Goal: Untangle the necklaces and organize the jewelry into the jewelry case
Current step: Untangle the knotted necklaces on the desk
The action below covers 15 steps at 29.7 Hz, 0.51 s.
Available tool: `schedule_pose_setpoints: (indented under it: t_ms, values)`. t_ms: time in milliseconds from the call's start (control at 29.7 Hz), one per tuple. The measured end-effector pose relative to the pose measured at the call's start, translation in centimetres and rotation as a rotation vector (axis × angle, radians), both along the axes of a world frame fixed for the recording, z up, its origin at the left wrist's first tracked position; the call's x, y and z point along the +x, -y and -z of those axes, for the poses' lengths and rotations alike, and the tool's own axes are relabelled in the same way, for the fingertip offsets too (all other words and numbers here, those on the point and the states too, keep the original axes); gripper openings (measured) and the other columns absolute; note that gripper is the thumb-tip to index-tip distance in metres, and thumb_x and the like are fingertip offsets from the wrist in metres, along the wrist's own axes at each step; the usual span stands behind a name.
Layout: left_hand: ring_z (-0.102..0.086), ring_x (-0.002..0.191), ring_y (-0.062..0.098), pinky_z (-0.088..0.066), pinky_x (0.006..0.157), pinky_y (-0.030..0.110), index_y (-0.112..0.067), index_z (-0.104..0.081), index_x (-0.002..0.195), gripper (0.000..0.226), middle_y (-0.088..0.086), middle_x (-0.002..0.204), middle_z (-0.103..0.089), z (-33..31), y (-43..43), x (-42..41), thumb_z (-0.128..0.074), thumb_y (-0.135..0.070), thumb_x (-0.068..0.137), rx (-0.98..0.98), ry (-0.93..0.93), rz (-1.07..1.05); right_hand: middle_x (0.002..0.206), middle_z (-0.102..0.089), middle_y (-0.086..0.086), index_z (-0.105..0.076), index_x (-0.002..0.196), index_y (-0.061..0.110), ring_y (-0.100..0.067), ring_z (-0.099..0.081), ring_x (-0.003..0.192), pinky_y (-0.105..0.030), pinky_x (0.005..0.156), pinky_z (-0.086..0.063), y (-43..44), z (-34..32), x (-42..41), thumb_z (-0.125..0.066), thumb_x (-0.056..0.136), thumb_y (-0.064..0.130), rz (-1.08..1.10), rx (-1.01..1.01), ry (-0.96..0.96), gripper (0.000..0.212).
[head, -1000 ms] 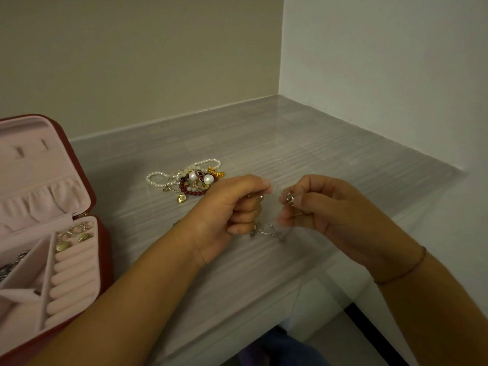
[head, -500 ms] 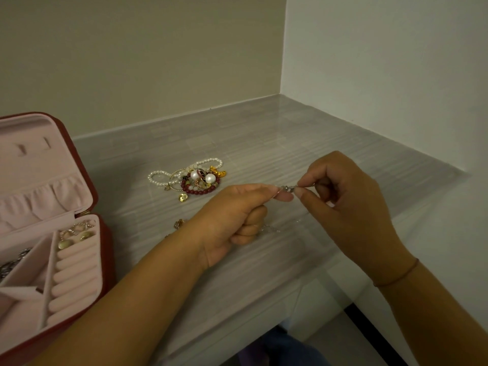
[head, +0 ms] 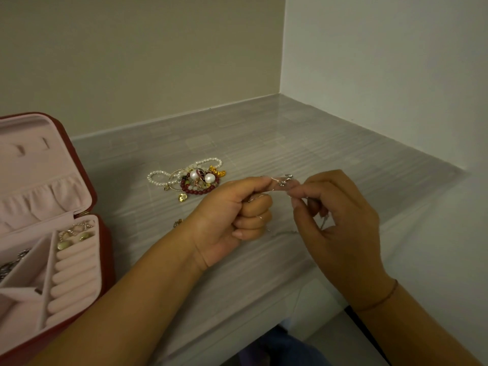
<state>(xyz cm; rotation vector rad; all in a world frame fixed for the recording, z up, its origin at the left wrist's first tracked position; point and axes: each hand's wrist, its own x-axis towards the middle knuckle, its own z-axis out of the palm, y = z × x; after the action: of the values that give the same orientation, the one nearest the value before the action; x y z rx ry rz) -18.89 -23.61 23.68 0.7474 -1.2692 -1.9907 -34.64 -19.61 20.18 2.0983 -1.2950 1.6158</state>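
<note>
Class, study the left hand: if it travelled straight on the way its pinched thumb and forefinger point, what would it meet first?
Most likely the right hand, whose fingertips face the left hand across the small silver charm they hold between them; depth looks matched.

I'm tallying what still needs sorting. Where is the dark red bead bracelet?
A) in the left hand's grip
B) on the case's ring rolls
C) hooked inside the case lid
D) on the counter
D: the red bead bracelet lies on the counter amid other loose pieces, outside the open case.
</note>
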Motion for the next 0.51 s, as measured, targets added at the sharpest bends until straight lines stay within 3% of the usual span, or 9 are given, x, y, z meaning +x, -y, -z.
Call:
schedule_pose_setpoints:
  t_ms: [101,168,269,404,505]
  values:
    - [-0.014,0.036,0.003,-0.008,0.036,0.018,-0.012,-0.062,0.086,0.019,-0.010,0.041,-0.021,0.1,0.1,0.0,-0.048,-0.025,0.085,0.003,0.000,-0.008,0.088,-0.062,-0.001,-0.068,0.089,0.007,-0.005,-0.055,0.077,-0.019,0.072,-0.047,0.1,0.7,0.3,-0.059,0.086,0.013,-0.026,0.081,0.048,0.011]
    - [-0.015,0.036,0.003,-0.008,0.037,0.018,-0.007,-0.065,0.095,0.026,-0.010,0.042,-0.020,0.3,0.1,0.0,-0.049,-0.025,0.083,-0.010,0.016,-0.025,0.094,-0.065,0.000,-0.069,0.088,0.011,-0.008,-0.061,0.088,-0.028,0.079,-0.050,0.1,0.5,0.4,-0.059,0.086,0.020,-0.072,0.155,0.146,0.014]
    - [-0.014,0.036,0.003,-0.009,0.038,0.017,-0.007,-0.070,0.101,0.031,-0.009,0.043,-0.020,0.3,0.0,0.0,-0.047,-0.023,0.089,-0.036,0.039,-0.059,0.099,-0.068,0.006,-0.069,0.087,0.020,-0.006,-0.062,0.094,-0.017,0.083,-0.046,0.1,-0.2,0.6,-0.061,0.083,0.030,-0.192,0.331,0.351,0.014]
    - [-0.014,0.037,0.003,-0.011,0.036,0.016,-0.007,-0.068,0.110,0.033,-0.009,0.044,-0.019,0.2,0.0,0.1,-0.041,-0.021,0.096,-0.053,0.059,-0.072,0.078,-0.070,0.008,-0.073,0.081,0.023,-0.006,-0.061,0.073,-0.026,0.071,-0.049,0.2,-0.9,1.1,-0.075,0.070,0.040,-0.246,0.552,0.610,0.020]
    - [-0.015,0.037,0.003,-0.013,0.035,0.017,-0.008,-0.068,0.114,0.036,-0.010,0.044,-0.020,0.2,0.0,0.0,-0.046,-0.025,0.091,-0.058,0.064,-0.047,0.076,-0.072,0.000,-0.074,0.081,0.023,-0.020,-0.064,0.072,-0.030,0.070,-0.052,0.2,-1.1,1.4,-0.071,0.069,0.033,-0.282,0.636,0.657,0.015]
